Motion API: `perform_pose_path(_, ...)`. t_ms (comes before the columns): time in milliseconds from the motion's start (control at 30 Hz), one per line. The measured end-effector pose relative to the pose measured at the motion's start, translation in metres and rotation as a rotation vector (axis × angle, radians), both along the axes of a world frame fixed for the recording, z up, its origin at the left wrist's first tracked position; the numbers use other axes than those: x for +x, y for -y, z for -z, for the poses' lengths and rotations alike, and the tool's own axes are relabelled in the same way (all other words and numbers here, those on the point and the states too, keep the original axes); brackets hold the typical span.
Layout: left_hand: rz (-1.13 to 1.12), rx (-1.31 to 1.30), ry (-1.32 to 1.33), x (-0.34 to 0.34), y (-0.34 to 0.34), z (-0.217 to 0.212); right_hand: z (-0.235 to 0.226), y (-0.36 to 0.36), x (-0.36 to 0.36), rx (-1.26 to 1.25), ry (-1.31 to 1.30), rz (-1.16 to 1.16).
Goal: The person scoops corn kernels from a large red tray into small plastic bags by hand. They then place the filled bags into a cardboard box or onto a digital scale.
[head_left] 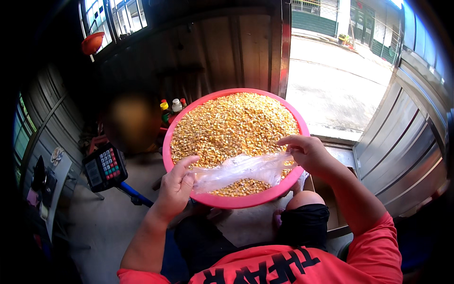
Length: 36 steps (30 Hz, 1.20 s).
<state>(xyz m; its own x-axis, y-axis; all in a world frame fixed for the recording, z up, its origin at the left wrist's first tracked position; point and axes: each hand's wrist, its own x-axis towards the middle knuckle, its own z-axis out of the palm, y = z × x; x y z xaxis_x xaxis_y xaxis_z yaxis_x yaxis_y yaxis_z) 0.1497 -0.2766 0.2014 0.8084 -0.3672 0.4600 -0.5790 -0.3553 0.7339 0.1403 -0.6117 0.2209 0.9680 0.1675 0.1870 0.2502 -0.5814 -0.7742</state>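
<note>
A round pink basin [226, 200] full of yellow corn kernels [234, 125] rests in front of my knees. Across its near part lies a clear plastic bag [241, 169], stretched between my two hands. My left hand [176, 184] pinches the bag's left end at the basin's near-left rim. My right hand [305, 150] grips the bag's right end over the basin's right rim. Some kernels show under and below the bag.
A weighing scale's keypad head [105, 166] on a blue arm stands at the left. Several bottles [172, 107] sit behind the basin. An orange helmet [91, 42] hangs upper left. An open doorway [333, 80] gives onto a sunlit street; corrugated metal wall [402, 142] at right.
</note>
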Motion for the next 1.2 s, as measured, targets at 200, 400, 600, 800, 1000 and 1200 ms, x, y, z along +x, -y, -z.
perform_pose_path(200,-0.129,-0.36,-0.285,0.007,-0.006,0.015,-0.002,0.002,-0.001,0.834,-0.384,-0.03)
perform_pose_path(400,-0.062,-0.771,-0.663,0.008,-0.009,0.026,0.027,0.007,0.006,1.358,-0.457,-0.05)
perform_pose_path(600,-0.023,-1.092,-0.892,0.004,-0.003,0.019,0.02,-0.014,-0.004,1.206,-0.45,0.033)
perform_pose_path(800,0.205,-1.239,-0.878,0.017,-0.01,0.015,0.004,-0.021,-0.006,1.123,-0.287,0.036)
perform_pose_path(1000,0.499,-1.316,-0.815,0.009,-0.003,-0.021,-0.012,-0.022,-0.001,1.063,-0.192,0.007)
perform_pose_path(1200,0.454,-1.268,-0.871,0.009,0.004,-0.012,0.002,-0.007,0.003,1.016,-0.228,-0.016)
